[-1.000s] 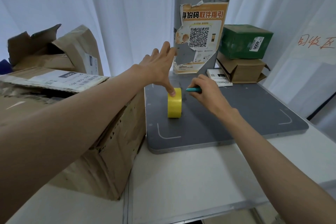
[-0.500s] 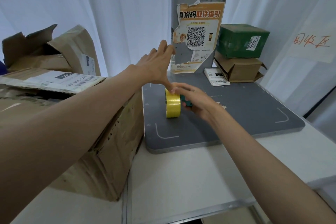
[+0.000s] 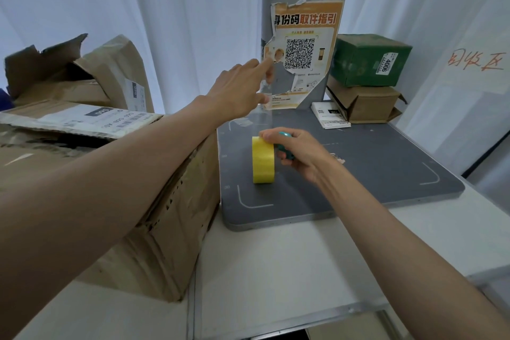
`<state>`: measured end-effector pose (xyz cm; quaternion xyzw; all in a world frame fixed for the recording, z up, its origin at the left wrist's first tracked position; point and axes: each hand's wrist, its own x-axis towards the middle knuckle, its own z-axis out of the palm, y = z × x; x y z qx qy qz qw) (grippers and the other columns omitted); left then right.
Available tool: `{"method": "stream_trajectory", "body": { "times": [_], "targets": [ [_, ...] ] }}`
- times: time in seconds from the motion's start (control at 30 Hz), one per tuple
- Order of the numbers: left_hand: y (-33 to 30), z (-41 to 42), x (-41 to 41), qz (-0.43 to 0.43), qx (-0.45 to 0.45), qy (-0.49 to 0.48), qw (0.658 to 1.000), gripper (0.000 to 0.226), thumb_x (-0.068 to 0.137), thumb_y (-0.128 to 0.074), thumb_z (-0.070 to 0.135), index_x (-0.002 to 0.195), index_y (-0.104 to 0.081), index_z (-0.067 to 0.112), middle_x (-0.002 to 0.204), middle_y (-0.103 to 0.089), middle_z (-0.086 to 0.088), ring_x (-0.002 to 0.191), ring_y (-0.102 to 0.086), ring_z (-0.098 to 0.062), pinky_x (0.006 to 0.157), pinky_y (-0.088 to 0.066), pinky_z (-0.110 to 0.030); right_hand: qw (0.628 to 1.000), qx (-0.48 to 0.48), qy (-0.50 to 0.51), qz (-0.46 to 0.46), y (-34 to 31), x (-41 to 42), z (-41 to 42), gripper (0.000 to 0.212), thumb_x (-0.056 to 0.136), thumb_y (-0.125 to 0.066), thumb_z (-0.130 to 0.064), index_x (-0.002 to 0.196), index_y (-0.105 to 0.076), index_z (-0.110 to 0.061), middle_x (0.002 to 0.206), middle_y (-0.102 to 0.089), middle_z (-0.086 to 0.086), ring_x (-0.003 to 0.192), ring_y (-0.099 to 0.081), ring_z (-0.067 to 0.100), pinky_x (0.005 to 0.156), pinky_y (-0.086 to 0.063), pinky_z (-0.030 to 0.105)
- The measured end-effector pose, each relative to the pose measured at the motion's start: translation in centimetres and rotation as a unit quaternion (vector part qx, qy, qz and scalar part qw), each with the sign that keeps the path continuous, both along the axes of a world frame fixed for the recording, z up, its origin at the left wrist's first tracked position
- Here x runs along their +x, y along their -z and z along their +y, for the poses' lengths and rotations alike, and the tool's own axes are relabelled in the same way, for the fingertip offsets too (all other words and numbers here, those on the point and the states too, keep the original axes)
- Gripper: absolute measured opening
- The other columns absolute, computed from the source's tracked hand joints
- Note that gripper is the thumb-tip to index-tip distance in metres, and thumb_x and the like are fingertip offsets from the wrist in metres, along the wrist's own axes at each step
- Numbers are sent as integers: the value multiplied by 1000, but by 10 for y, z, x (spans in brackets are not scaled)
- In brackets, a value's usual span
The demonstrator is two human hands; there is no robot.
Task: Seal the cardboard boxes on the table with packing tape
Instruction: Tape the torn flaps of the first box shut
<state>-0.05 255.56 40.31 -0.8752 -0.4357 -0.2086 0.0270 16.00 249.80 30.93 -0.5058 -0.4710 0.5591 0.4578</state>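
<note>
A yellow roll of tape [image 3: 263, 159] is stood on its edge on the grey mat [image 3: 372, 174], near the mat's left front corner. The top of the roll is touched by the fingertips of the right hand [image 3: 296, 152], whose fingers are curled round a teal tool [image 3: 285, 146] held just right of the roll; the tool is mostly hidden, so its kind cannot be told. The left hand [image 3: 237, 94] is raised above the back left part of the mat, and a clear strip of tape [image 3: 266, 91] is pinched in a narrow grip between its thumb and fingers, the strip hanging down toward the roll.

Left of the mat, touching its edge, a large worn cardboard box [image 3: 138, 201] is set on the white bench [image 3: 276, 270], its torn flaps standing open. Behind the mat a grey post carries an orange poster [image 3: 303, 50]. At the mat's back right corner a green box [image 3: 369, 59] is stacked on a brown box [image 3: 367, 105].
</note>
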Motion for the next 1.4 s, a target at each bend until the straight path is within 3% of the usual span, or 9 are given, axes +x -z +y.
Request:
{"method": "stream_trajectory", "body": {
  "times": [0.23, 0.53, 0.67, 0.83, 0.97, 1.07, 1.17, 1.27, 1.4],
  "targets": [
    [-1, 1, 0, -13, 8, 6, 1000, 30, 93, -69, 28, 113, -48, 20, 99, -49, 3, 87, -54, -27, 83, -49, -46, 1000, 12, 0, 1, 5, -6, -2, 20, 87, -77, -16, 106, -80, -18, 75, -61, -4, 58, -45, 7, 47, -37, 19],
    [0, 0, 0, -35, -6, -16, 999, 24, 93, -68, 22, 106, -48, 19, 95, -50, 4, 87, -52, -26, 86, -46, -48, 999, -9, 4, 48, 3, -11, -2, 21, 88, -72, -3, 107, -78, -8, 73, -56, 0, 60, -43, 7, 47, -38, 17],
    [-12, 7, -4, -154, 24, -78, 985, 22, 94, -61, 10, 100, -43, 22, 98, -48, 1, 87, -53, -25, 88, -49, -49, 997, -24, -13, 66, 0, -14, -6, 19, 87, -68, 2, 101, -79, -5, 70, -56, 0, 56, -43, 5, 44, -33, 17],
    [-8, 4, -4, -157, -96, -38, 982, 37, 90, -69, 42, 108, -53, 15, 84, -57, 2, 80, -54, -20, 81, -49, -39, 998, -10, -5, 56, 0, -11, -9, 20, 89, -69, 0, 107, -77, -5, 70, -54, -1, 53, -40, 5, 43, -31, 17],
    [-24, -4, 9, -229, -131, -18, 964, 43, 91, -56, 63, 97, -67, 22, 60, -57, 16, 52, -53, -5, 61, -44, -25, 997, -12, 19, 77, 3, -9, -9, 21, 90, -71, -4, 111, -75, -8, 68, -54, -3, 52, -40, 7, 42, -33, 18],
    [-29, -5, 7, -111, -196, -20, 974, 44, 91, -56, 60, 85, -79, 23, 54, -60, 0, 40, -49, -5, 61, -42, -27, 995, -14, 35, 87, 4, -10, -10, 21, 87, -76, -7, 107, -71, -12, 72, -55, -1, 51, -43, 6, 42, -34, 19],
    [-22, 1, 2, 84, -223, -40, 970, 30, 83, -71, 45, 94, -80, 19, 86, -75, -9, 61, -60, -14, 65, -49, -28, 992, -16, 48, 116, 6, -10, -11, 26, 86, -78, -9, 105, -60, -15, 78, -55, 2, 51, -42, 7, 42, -32, 19],
    [-9, 8, 0, 155, -247, -27, 956, 27, 78, -78, 44, 98, -81, 25, 103, -74, 3, 84, -68, -18, 80, -52, -30, 991, -18, 53, 124, 7, -10, -12, 28, 88, -77, -12, 108, -57, -13, 76, -53, 1, 52, -42, 7, 42, -32, 18],
    [3, 13, 5, 195, -230, -12, 953, 33, 73, -81, 53, 98, -81, 31, 81, -69, 22, 87, -62, -11, 68, -43, -26, 988, -25, 54, 141, 10, -12, -10, 27, 90, -74, -14, 110, -56, -10, 76, -54, 2, 51, -42, 6, 41, -34, 17]
  ]
}}
